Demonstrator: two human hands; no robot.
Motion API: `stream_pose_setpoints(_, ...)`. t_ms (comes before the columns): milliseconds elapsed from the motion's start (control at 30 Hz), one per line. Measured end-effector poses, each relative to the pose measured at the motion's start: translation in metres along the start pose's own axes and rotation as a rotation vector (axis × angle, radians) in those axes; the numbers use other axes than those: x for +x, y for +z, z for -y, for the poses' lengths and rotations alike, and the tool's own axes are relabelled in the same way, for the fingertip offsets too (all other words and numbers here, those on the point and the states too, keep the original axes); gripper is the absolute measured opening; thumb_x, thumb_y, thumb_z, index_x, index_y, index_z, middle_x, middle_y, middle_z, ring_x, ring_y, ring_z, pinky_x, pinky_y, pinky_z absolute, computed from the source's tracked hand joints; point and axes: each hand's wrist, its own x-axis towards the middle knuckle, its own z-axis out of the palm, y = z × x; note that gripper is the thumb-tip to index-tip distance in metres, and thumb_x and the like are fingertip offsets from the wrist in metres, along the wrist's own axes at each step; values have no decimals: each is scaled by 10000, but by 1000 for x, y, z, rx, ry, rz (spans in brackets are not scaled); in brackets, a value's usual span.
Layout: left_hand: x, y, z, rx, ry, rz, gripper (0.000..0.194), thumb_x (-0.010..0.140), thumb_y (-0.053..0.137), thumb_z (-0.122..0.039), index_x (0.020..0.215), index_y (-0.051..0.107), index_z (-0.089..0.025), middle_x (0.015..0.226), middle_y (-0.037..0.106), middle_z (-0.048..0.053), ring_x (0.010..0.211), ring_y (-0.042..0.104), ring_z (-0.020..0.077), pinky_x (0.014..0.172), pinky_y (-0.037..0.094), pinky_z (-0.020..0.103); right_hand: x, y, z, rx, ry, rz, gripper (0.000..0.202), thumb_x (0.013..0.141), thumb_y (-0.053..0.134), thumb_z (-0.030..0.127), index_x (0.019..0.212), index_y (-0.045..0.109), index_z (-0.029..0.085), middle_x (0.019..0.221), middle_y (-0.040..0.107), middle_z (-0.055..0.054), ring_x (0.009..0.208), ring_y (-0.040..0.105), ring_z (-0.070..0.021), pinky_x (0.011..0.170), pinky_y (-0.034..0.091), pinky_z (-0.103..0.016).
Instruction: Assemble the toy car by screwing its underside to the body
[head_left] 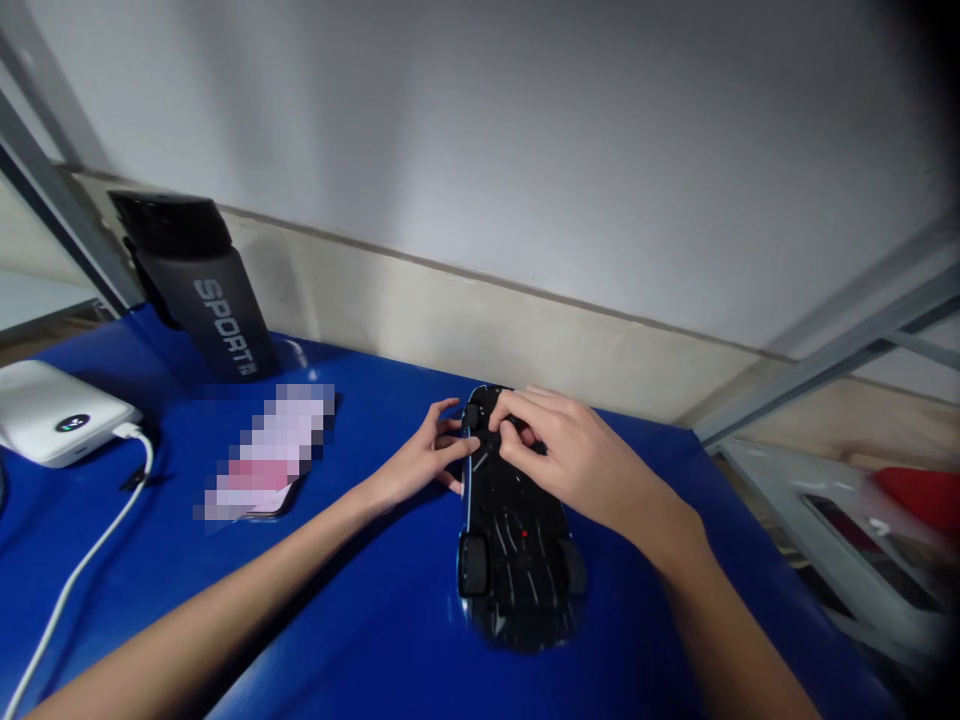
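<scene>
A black toy car (517,540) lies upside down on the blue tabletop, wheels and dark underside facing up, with a thin blue line along its left edge. My left hand (427,455) grips it from the left, thumb on the edge of the underside and the other fingers beside the body. Over the car's far end, my right hand (562,445) is closed in a pinch against the underside. Whatever sits between those fingertips is hidden. A small red dot (524,534) shows on the underside.
A dark SPORT bottle (206,290) stands at the back left by the wall. Left of the car lies a pixelated phone (270,450). A white power bank (64,415) with a white cable (97,555) occupies the left edge. A metal frame (810,365) borders the right side.
</scene>
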Motion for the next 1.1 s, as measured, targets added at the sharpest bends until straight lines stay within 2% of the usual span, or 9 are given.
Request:
stream_pose_setpoints(433,-2,1,-6,18,-13,5,780,859,688,-391,1476,246,-208,1335,482,193,1080,605,296,614,607,309,0,2,8,-66,-70,-41,119,951,435,169,873,511,218,840,567,6,800,486,-137,779,387,-289)
stream_pose_setpoints(833,-5,2,-6,-1,-16,7,769,863,687,-413,1462,246,-221,1236,569,160,1003,647,271,627,595,318,-1,6,13,-154,-137,-35,125,917,453,135,827,492,214,819,558,-2,805,480,-151,820,397,-317)
stream_pose_setpoints(967,-4,1,-5,13,-9,11,781,860,689,-443,1465,245,-225,1240,571,165,1028,641,283,631,597,320,-1,7,14,-173,-172,-33,138,923,452,142,821,512,211,816,578,-4,829,494,-159,836,399,-332)
stream_pose_setpoints(1100,-4,2,-6,4,-8,16,765,863,682,-435,1458,250,-223,1299,536,177,1074,627,299,626,600,315,0,9,14,-199,-131,-47,148,956,426,161,866,534,206,842,596,-10,826,521,-155,837,413,-336)
